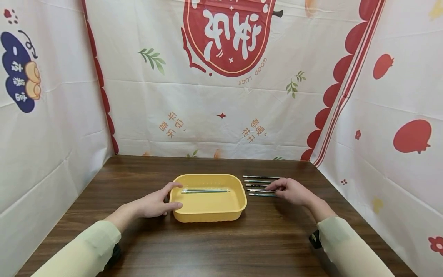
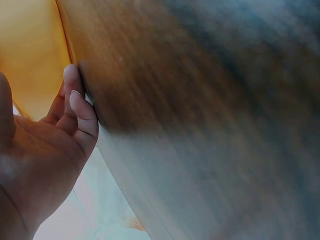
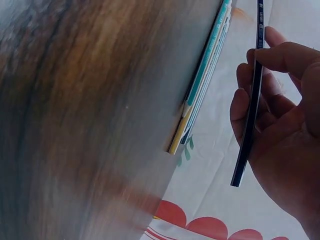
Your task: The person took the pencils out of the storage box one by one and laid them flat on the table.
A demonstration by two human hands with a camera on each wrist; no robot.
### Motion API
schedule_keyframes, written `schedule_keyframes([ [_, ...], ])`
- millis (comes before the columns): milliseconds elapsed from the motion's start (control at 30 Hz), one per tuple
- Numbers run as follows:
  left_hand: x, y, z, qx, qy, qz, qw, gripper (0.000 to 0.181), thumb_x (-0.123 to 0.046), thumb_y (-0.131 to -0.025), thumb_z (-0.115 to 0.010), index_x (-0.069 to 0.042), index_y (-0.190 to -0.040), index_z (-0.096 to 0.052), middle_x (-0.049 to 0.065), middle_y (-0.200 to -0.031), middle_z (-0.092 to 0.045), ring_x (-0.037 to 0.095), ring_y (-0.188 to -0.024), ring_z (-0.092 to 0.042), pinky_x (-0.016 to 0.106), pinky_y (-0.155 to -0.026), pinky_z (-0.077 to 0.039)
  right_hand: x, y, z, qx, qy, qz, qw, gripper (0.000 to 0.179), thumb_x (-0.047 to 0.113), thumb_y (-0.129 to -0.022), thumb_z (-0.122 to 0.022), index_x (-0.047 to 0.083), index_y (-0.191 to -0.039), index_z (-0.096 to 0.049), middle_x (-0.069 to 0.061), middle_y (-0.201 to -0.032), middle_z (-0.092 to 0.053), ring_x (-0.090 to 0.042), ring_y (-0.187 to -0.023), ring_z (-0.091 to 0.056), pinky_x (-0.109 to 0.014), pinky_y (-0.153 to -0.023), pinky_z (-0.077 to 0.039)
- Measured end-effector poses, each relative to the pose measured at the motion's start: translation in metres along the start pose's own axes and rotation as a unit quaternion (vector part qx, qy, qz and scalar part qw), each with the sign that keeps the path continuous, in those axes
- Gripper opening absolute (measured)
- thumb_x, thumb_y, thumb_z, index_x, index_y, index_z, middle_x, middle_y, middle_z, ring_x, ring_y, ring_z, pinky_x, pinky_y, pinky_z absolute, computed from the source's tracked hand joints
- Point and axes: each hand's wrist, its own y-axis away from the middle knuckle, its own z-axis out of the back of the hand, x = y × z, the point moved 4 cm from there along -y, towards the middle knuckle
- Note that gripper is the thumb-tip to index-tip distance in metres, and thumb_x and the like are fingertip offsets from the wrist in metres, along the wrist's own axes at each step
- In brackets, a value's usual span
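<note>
A shallow yellow plastic basket (image 1: 207,217) stands on the table, with green pencils (image 1: 204,191) lying side by side in it. My left hand (image 1: 155,202) grips its left end, index finger and thumb over the rim; in the left wrist view other fingers (image 2: 72,80) lie along its outer wall. Right of the basket, my right hand (image 1: 292,191) is over a row of pencils. In the right wrist view it pinches a dark pencil (image 3: 256,75) between thumb and fingers, raised off the table. Beyond it lie a green pencil (image 3: 207,60) and others, partly overlapping in that view.
Several dark and green pencils (image 1: 261,177) lie roughly parallel on the brown wood-grain table (image 1: 207,254), close to the basket's right end. Printed white cloth (image 1: 221,134) hangs behind the table and along both sides.
</note>
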Motion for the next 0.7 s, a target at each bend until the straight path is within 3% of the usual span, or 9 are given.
schedule_keyframes([
  [400, -0.001, -0.001, -0.001, 0.002, 0.003, -0.008, 1.0, 0.073, -0.048, -0.106, -0.071, -0.024, -0.164, -0.034, 0.01, -0.103, -0.063, 0.021, -0.078, -0.066, 0.039, -0.078, -0.054, -0.001, -0.004, -0.016, 0.041, 0.025, 0.018, 0.9987, 0.035, -0.004, -0.096, -0.064, 0.017, -0.117, -0.084, -0.002, -0.109, -0.079, -0.005, -0.083, -0.054, -0.024, -0.075, -0.046],
  [700, -0.003, 0.002, -0.001, 0.002, 0.007, -0.013, 0.9999, 0.073, -0.046, -0.106, -0.072, -0.023, -0.164, -0.033, 0.011, -0.103, -0.063, 0.021, -0.077, -0.065, 0.039, -0.076, -0.053, 0.001, -0.006, -0.019, 0.048, 0.043, -0.002, 0.9979, 0.034, -0.005, -0.098, -0.068, 0.02, -0.115, -0.084, 0.0, -0.111, -0.077, -0.014, -0.098, -0.062, -0.034, -0.085, -0.053],
])
